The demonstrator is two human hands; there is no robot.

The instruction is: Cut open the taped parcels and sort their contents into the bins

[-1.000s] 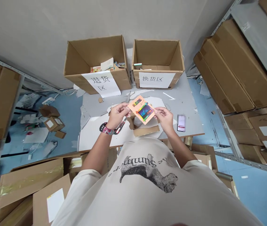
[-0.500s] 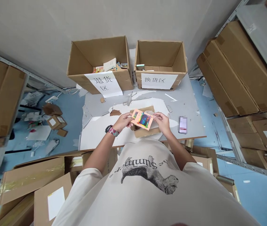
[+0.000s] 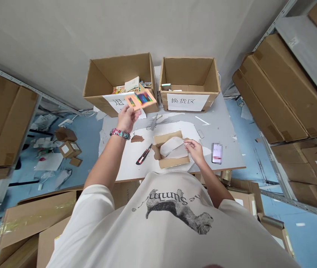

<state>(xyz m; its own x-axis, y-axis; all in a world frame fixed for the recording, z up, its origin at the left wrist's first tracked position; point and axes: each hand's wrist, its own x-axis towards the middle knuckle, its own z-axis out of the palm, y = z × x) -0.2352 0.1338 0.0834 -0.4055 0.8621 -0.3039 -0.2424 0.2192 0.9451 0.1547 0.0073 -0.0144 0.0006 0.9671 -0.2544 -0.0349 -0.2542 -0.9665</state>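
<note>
A flat peach-coloured pack (image 3: 141,100) with a dark, rainbow-coloured print is in my left hand (image 3: 128,117), gripped at its near left corner. The hand holds it up before the front wall of the left cardboard box (image 3: 97,100), partly covering that box's paper sign. My right hand (image 3: 194,149) is closed at the right end of a small opened carton (image 3: 174,162), pinching the edge of a white wrapper (image 3: 175,146) that lies in it. Left of the carton lies a red and black utility knife (image 3: 144,154).
The right cardboard box (image 3: 212,97) bears a paper sign. A phone (image 3: 217,153) lies at the table's right side, and scissors (image 3: 153,123) near the boxes. Shelves of cartons (image 3: 272,89) stand to the right. More cartons (image 3: 35,219) crowd the floor at the front left.
My left hand has carried the peach-coloured pack up and left, towards the left box. My right hand has let go of the pack and stays by the small carton. The utility knife has come into sight.
</note>
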